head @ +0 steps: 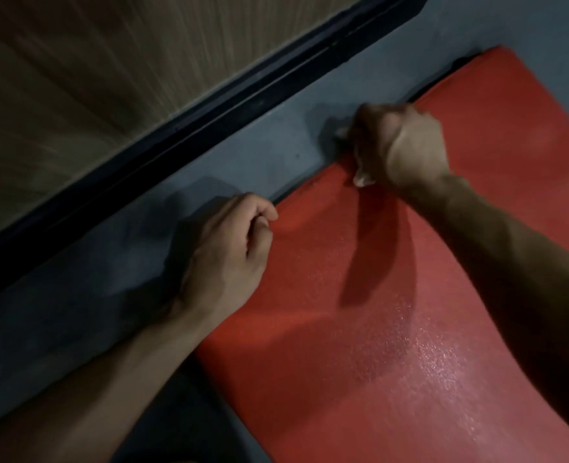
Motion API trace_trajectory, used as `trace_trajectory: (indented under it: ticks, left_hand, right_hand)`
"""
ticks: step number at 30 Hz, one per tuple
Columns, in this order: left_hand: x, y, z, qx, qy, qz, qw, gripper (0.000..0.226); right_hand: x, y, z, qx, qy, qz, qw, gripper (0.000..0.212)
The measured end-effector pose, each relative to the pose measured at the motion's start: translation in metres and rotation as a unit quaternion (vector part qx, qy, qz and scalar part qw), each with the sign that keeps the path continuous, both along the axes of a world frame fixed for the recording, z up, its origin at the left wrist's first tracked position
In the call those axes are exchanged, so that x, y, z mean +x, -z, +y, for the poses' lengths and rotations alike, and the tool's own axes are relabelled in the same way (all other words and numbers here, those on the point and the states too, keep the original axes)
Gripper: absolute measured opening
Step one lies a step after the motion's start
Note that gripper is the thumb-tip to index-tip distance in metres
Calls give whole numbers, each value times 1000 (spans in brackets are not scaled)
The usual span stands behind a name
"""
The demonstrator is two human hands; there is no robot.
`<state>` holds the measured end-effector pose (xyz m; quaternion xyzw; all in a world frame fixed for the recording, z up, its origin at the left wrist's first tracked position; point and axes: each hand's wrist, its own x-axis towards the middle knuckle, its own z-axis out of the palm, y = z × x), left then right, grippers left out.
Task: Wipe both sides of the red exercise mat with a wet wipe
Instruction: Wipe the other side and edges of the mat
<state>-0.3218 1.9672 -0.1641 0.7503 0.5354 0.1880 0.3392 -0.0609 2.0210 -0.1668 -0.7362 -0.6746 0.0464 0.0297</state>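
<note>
The red exercise mat (360, 329) lies on a grey-blue floor and fills the lower right of the head view; its surface glistens wet near the middle. My left hand (229, 248) pinches the mat's left edge between thumb and curled fingers. My right hand (400, 145) is curled at the same edge farther up, gripping the mat's edge together with a crumpled white wet wipe (361, 179) that pokes out below the fist. The mat's edge looks slightly raised off the floor between my hands.
The grey-blue floor (142, 262) runs in a strip left of the mat. A dark baseboard (209, 105) crosses diagonally, with a wood-grain wall panel (75, 61) beyond it. A second red layer of the mat (510, 81) shows at the upper right.
</note>
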Motion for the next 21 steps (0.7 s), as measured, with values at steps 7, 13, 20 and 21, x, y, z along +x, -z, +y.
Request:
trace_trajectory:
  ticks: [7, 13, 20, 21]
  left_hand:
    - [34, 7, 35, 68, -16, 38, 997, 13]
    - [98, 11, 73, 33, -83, 2, 996, 24]
    - [146, 41, 74, 81, -68, 48, 993, 20]
    - [147, 44, 74, 84, -66, 63, 992, 20]
  right_hand:
    - [-47, 4, -25, 15, -128, 82, 988, 28]
    - [-42, 9, -48, 92, -56, 8, 994, 20]
    - [58, 4, -5, 104, 10, 19, 994, 35]
    - [72, 1, 2, 92, 45, 25, 994, 39]
